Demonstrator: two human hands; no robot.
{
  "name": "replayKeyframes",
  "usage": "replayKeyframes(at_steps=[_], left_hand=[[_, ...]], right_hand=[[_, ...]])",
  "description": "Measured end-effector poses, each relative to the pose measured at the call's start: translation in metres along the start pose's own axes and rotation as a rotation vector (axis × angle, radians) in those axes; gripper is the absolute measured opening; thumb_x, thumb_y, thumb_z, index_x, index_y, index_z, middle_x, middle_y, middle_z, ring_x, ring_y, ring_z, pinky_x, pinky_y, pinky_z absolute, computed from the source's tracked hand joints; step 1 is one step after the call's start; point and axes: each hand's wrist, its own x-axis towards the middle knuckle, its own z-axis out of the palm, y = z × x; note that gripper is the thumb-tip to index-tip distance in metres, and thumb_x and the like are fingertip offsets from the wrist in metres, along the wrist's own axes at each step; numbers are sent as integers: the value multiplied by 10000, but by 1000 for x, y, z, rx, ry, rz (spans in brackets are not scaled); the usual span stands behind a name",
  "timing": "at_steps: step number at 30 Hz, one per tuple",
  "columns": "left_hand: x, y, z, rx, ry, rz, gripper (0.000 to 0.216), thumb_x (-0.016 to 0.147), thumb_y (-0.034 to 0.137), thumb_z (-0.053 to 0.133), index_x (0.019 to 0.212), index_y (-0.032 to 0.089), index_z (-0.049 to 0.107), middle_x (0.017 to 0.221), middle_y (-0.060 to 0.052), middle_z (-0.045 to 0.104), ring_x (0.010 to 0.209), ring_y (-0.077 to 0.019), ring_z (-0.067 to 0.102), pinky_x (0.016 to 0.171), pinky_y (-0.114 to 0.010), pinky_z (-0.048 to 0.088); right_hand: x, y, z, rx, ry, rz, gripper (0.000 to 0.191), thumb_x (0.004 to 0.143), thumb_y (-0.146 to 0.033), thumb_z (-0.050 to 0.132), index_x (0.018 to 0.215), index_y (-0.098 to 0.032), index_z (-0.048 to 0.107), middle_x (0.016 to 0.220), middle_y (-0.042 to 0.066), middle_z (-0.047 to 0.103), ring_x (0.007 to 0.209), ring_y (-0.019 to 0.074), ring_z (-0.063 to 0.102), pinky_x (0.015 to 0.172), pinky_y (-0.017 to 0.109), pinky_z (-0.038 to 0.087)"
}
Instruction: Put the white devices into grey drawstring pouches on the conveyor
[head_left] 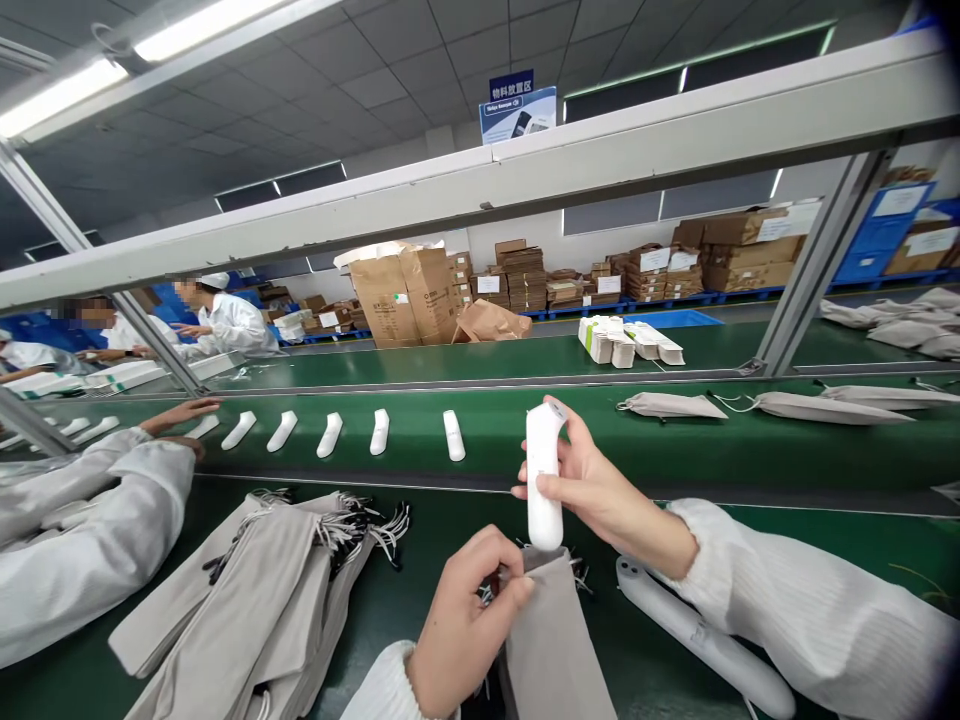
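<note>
My right hand (pixel 581 465) is closed around a white handheld device (pixel 543 500) with a bent head, held upright with its rounded end down. That end is at the mouth of a grey drawstring pouch (pixel 559 640); I cannot tell whether it has entered. My left hand (pixel 476 610) pinches the pouch's top edge between thumb and fingers. Under my right forearm lies a longer white device (pixel 701 635) with a rounded body. To the left of my hands is a pile of grey drawstring pouches (pixel 255 600) with white cords and black ends.
Several white devices (pixel 379 432) lie in a row on the green conveyor belt (pixel 495 440). Filled pouches (pixel 825 405) rest on it at right. A co-worker's sleeve (pixel 97 530) reaches in from the left. White cartons (pixel 626 342) stand beyond, below a metal crossbar (pixel 420 200).
</note>
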Motion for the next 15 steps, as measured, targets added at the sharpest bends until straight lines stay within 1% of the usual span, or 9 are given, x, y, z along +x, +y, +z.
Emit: replayKeyframes(at_steps=[2,5,7,8,9,10,11,13,15], left_hand=[[2,6,5,-91,97,-5,206,903,283,600,732,197,526,784,-6,500,728,-147,472,661,-266,366],[6,13,10,-133,296,-19,178,898,282,617,751,197,563,842,-15,521,789,-151,503,701,-261,392],[6,14,8,-156,369,-34,171,886,287,630,752,195,575,877,-23,531,804,-152,517,690,-257,404],[6,13,5,-174,388,-45,177,868,289,651,742,192,575,883,-24,532,794,-149,519,670,-252,405],[5,12,1,-200,418,-62,188,846,296,678,733,188,572,872,-20,530,763,-140,512,640,-244,398],[4,10,-3,-238,465,-89,204,828,311,700,736,187,567,842,-11,521,711,-125,492,598,-234,380],[3,7,-9,-286,523,-124,219,823,337,709,754,189,564,792,5,500,647,-106,453,552,-222,349],[1,3,-18,-381,614,-186,230,841,403,690,857,204,576,719,37,451,555,-80,363,491,-206,281],[0,-2,-24,-386,559,-214,270,865,447,656,1003,223,595,736,35,481,564,-84,388,508,-204,309]], right_hand=[[-11,3,10,-68,-8,-36,845,832,-324,747,1445,-448,179,1282,49,465,986,178,638,928,453,537],[-23,9,13,-375,-131,-29,357,982,-444,519,1311,-314,478,1321,77,488,1169,213,558,1006,411,459],[-30,8,10,-568,-239,49,299,1013,-456,437,1088,-232,621,1171,69,568,1112,191,547,971,355,446],[-33,5,8,-589,-266,109,295,1005,-453,454,1006,-215,629,1026,49,589,965,160,568,867,313,472],[-36,0,6,-543,-263,176,260,987,-446,494,964,-213,607,856,10,561,761,119,540,711,265,467],[-39,-6,4,-448,-233,235,215,964,-432,538,947,-219,568,707,-40,475,578,81,431,562,220,395],[-42,-14,2,-331,-181,269,188,946,-411,571,937,-230,522,616,-82,359,474,56,284,475,194,289],[-47,-35,-1,-125,-56,255,186,940,-367,583,916,-244,446,576,-118,196,437,34,83,447,187,164],[-46,-56,-2,-49,48,157,185,944,-333,576,897,-242,421,595,-118,187,438,24,49,453,191,152]])
